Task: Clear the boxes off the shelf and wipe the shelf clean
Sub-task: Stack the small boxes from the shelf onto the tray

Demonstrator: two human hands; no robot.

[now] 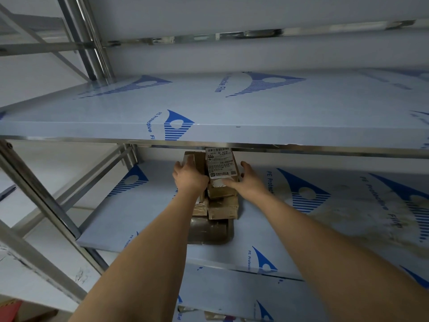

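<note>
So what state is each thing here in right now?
Boxes: stacked on the middle shelf, not yet cleared.
Top box: label facing up, held from both sides.
Left hand: gripping the stack's left side.
Right hand: gripping the top box's right side.
Middle shelf: film-covered, stained at right, unwiped.
Upper shelf: film-covered, bare.

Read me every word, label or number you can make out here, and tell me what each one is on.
"PE Protective Film": printed in blue on the film covering the shelf and the upper shelf.
Shipping label on the top box: barcode and small print, too blurred to read reliably.
Lower boxes: no readable text.
</note>
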